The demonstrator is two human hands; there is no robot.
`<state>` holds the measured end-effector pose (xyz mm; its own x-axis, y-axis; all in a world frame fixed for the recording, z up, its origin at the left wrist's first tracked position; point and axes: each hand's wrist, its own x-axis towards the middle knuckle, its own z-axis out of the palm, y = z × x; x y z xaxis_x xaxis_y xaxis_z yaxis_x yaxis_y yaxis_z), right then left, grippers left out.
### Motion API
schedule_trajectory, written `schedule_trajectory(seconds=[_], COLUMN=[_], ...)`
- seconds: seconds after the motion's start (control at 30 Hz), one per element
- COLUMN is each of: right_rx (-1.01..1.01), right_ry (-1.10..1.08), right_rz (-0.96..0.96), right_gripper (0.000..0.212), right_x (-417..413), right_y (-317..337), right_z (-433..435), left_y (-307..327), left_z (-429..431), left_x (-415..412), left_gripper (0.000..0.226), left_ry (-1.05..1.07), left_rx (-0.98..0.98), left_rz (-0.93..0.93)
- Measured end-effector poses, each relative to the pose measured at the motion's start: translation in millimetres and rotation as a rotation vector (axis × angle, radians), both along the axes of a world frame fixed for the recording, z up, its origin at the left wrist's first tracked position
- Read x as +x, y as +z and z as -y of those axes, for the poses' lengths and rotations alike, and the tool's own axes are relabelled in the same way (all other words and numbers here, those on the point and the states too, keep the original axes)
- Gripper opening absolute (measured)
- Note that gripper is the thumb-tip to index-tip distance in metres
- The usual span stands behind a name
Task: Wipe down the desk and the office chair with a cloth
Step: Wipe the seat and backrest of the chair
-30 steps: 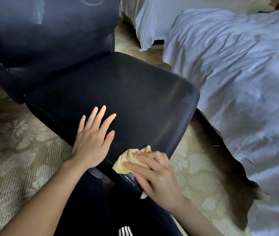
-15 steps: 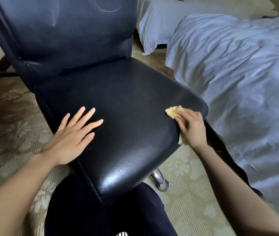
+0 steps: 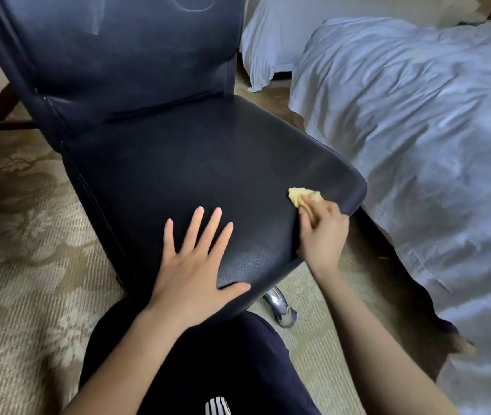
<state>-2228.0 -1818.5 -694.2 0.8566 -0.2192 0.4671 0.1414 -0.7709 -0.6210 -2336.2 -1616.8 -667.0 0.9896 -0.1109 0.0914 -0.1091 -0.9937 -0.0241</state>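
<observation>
Cloth [image 3: 302,196], yellow & bunched, is sitting on office chair [image 3: 208,175] seat, right near corner, w/ right hand [image 3: 323,235] fingers clamping round it. Left hand [image 3: 193,265] is lying flat on near seat edge, fingers spread apart.

head view, looking down, near chair [image 3: 193,163]

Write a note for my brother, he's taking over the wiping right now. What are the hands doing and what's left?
The left hand is open, flat on the front of the seat.
The right hand grips the cloth and presses it on the seat near its right front corner.
Done: seat wiping is under way; how much is clean cannot be told.
Left: probably the rest of the seat, the backrest, which shows pale smears, then the desk, not in view.
</observation>
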Motion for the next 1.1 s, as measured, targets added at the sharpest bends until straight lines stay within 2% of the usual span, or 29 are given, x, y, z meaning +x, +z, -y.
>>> schedule_trajectory(seconds=[0.23,0.47,0.6,0.87,1.1], right_rx=[0.029,-0.259,-0.313,-0.143,-0.277], right_ry=[0.282,0.576,0.556,0.260,0.411], right_rz=[0.110,0.293,0.275,0.165,-0.102], right_gripper=[0.026,0.027,0.029,0.029,0.025], right_x=[-97.0,-102.7,-82.7,-24.1,44.6], right_y=[-22.3,-37.1,-33.1,-8.6,32.7], right_z=[-37.6,-18.4,-1.0,43.7,65.2], left_y=[-2.5,-0.2,0.9,10.5,11.3], left_z=[-18.5,-57.0,-82.0,-121.8,-149.9], left_x=[-2.0,-3.4,-3.8,2.6,8.2], left_gripper=[0.102,0.100,0.096,0.099,0.106], left_ry=[-0.032,-0.069,-0.098,-0.170,-0.178], left_rx=[0.009,-0.061,-0.051,-0.078,-0.012], left_rz=[0.009,-0.043,-0.073,-0.177,-0.215])
